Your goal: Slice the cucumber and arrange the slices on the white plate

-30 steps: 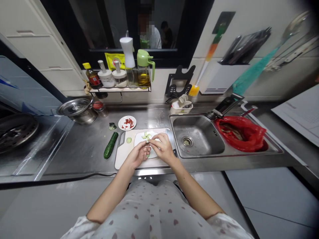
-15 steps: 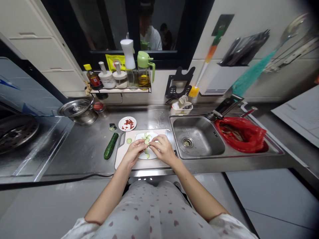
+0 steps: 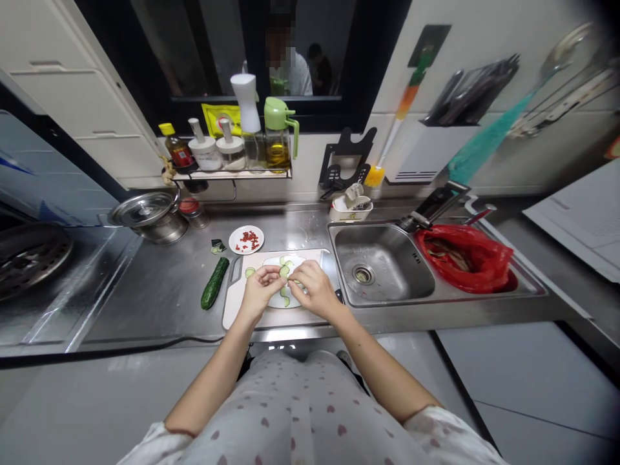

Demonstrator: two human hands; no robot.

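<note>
My left hand [image 3: 263, 292] pinches a thin cucumber slice [image 3: 285, 272] between thumb and fingertips, above a white plate [image 3: 272, 261]. Close beside the slice, my right hand [image 3: 314, 288] has its thumb and forefinger pressed together; whether anything is between them is hidden. Several curved cucumber slices [image 3: 285, 301] lie on the plate, partly covered by my hands. The plate rests on a pale cutting board [image 3: 233, 315], where another round cucumber slice [image 3: 249, 272] lies left of the plate. A knife blade [image 3: 328, 264] shows at the board's right side.
Left of the board lies a dark green cucumber [image 3: 214, 283], with cut peel pieces [image 3: 217, 246] behind it. A small plate [image 3: 233, 242] holds red bits. On the right are the sink [image 3: 387, 284] and a red bag [image 3: 465, 274]. A condiment rack [image 3: 232, 175] hangs behind.
The fingertips of my two hands have parted slightly. The cucumber slice now shows more fully at my left fingertips, and my left fingers are more curled. The whole view has shifted a little.
</note>
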